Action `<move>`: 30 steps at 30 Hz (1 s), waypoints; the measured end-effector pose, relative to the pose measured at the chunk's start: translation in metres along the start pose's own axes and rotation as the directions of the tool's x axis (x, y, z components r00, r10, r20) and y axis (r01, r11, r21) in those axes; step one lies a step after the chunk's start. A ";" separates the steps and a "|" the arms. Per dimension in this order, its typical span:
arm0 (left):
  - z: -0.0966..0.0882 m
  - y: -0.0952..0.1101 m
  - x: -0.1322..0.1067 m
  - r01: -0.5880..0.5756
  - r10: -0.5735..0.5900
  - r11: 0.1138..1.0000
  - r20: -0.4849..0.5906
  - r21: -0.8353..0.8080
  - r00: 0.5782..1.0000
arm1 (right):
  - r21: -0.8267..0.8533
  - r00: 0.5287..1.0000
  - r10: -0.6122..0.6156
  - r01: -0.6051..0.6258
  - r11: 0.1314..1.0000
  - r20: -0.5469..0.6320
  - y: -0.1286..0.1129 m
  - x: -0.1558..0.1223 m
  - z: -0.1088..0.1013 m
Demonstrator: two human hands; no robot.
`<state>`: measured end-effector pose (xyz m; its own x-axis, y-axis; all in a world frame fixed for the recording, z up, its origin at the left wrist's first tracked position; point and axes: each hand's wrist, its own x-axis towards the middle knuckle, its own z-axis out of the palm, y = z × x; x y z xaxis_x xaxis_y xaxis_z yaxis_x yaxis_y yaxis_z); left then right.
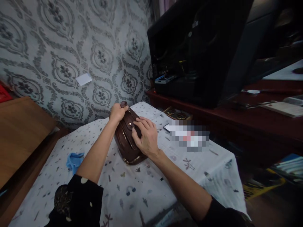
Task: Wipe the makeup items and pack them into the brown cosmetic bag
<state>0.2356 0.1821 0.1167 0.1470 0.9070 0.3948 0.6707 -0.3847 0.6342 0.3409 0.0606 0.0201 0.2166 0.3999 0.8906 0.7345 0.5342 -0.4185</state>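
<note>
A dark brown leather handbag (125, 145) with gold zips stands tilted on the patterned white tablecloth (132, 195). My left hand (116, 113) is closed around its top edge beside a short strap loop (123, 103). Across the bag's front lies my right hand (146, 135), its fingers spread and slightly bent. The thumb and index finger are apart, close to a small gold clasp (130, 124) on the flap. My right palm and wrist hide the bag's right side.
A blue cloth (74, 161) lies left of the bag. To the right are a phone (167, 127), partly blurred out, and an open drawer (178, 114) holding small items. A large dark television (189, 63) stands on a reddish cabinet (213, 118). Patterned wallpaper (101, 56) rises behind.
</note>
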 end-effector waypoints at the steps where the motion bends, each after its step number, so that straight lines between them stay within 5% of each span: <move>1: 0.000 0.000 -0.002 -0.007 0.007 1.000 0.012 -0.011 1.000 | -0.001 1.000 0.000 0.000 1.000 0.001 0.000 0.000 0.000; 10: -0.021 -0.004 -0.015 -0.120 0.126 0.990 0.093 -0.068 0.988 | -0.051 1.000 -0.005 0.005 0.999 -0.005 0.001 -0.002 0.001; 19: -0.056 -0.017 -0.040 -0.149 0.150 0.905 0.028 0.399 0.988 | -0.128 0.998 -0.035 0.040 0.991 0.046 -0.002 -0.004 0.000; 30: -0.063 -0.010 -0.048 -0.144 0.122 0.937 0.090 0.317 0.989 | -0.132 0.999 -0.032 0.037 0.991 0.037 0.001 -0.004 0.005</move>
<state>0.1757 0.1312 0.1336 0.2920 0.8651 0.4078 0.8382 -0.4369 0.3265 0.3376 0.0627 0.0155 0.1687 0.4099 0.8964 0.8203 0.4458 -0.3583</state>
